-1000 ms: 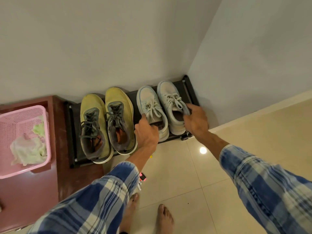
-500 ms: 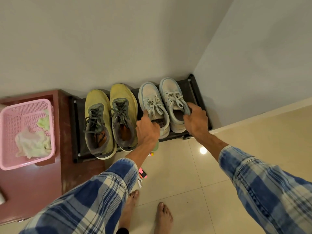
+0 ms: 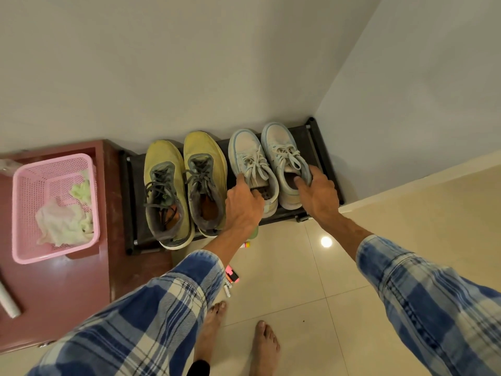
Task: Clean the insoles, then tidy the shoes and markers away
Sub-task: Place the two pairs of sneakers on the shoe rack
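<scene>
Bare feet [image 3: 264, 346] stand on the cream tiles [image 3: 298, 272], and a few markers [image 3: 232, 276] lie loose just beside the left sleeve [image 3: 176, 294] (one pink, the rest too small to tell). Beyond them the left hand [image 3: 244, 207] grips the heel collar of the inner white shoe [image 3: 249, 156]. The right hand [image 3: 318, 195] pinches the collar of the corner white shoe [image 3: 282, 147], thumb inside. Both shoes sit on the black rack [image 3: 314, 142], beside the yellow pair [image 3: 203, 147], toes to the wall [image 3: 189, 63].

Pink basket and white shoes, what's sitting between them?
The two yellow shoes, side by side on the rack, left of the white shoes; the head view shows it.
</scene>
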